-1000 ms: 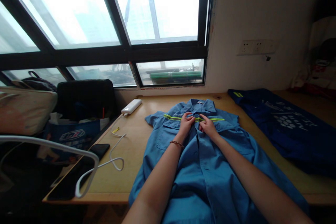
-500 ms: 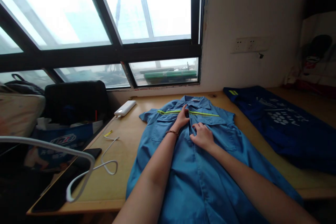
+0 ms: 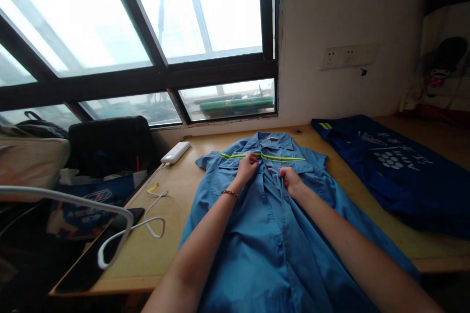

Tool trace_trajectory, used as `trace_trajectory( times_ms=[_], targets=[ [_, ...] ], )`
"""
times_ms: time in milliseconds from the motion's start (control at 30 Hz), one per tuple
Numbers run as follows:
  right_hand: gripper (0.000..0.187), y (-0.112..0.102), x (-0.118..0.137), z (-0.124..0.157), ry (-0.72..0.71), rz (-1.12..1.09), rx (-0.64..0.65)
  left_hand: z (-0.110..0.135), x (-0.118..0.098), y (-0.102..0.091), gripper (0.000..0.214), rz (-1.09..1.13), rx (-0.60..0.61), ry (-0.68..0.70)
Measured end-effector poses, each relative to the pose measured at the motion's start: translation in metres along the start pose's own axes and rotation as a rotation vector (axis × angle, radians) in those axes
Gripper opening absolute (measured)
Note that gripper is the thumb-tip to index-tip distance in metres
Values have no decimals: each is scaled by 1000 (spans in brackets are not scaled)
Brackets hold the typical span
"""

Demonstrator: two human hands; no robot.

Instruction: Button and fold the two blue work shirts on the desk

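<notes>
At the far left a black bag stands by the window, with a white power bank and its looping cable on the wooden table. The blue shirt lies flat, front up, in the middle of the table, collar toward the window. The left hand, fingers curled, pinches the shirt's left front edge just below the yellow stripe. The right hand, beside it, has its fingers closed on the opposite edge. A dark blue garment lies at the right.
</notes>
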State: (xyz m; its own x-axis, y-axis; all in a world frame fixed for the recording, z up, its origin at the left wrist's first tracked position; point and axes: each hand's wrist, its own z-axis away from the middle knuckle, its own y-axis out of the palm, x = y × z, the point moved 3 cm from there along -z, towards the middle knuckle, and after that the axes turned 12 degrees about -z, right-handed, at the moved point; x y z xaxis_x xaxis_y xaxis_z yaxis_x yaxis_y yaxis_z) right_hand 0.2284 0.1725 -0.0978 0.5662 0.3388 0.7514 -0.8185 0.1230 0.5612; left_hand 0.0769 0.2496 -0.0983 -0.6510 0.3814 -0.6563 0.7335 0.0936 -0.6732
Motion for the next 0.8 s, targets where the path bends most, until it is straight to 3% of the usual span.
trace_trajectory(
  times_ms=[100, 167, 300, 433, 600, 800],
  targets=[
    [27, 2, -1, 1, 120, -140, -1, 30, -15, -1, 17, -216, 79, 189],
    [22, 1, 0, 1, 120, -150, -28, 45, -24, -1, 14, -360, 82, 236],
    [13, -3, 1, -3, 35, -137, -67, 53, -30, -3, 10, -572, 107, 152],
    [11, -3, -2, -5, 1, -129, -51, 51, -27, -6, 12, -593, 136, 50],
    [13, 5, -1, 3, -68, -112, 11, 48, -28, -12, 15, -322, 118, -81],
    [9, 8, -4, 7, -91, -28, 66, 54, -36, -1, 26, 617, 371, -386]
  ],
)
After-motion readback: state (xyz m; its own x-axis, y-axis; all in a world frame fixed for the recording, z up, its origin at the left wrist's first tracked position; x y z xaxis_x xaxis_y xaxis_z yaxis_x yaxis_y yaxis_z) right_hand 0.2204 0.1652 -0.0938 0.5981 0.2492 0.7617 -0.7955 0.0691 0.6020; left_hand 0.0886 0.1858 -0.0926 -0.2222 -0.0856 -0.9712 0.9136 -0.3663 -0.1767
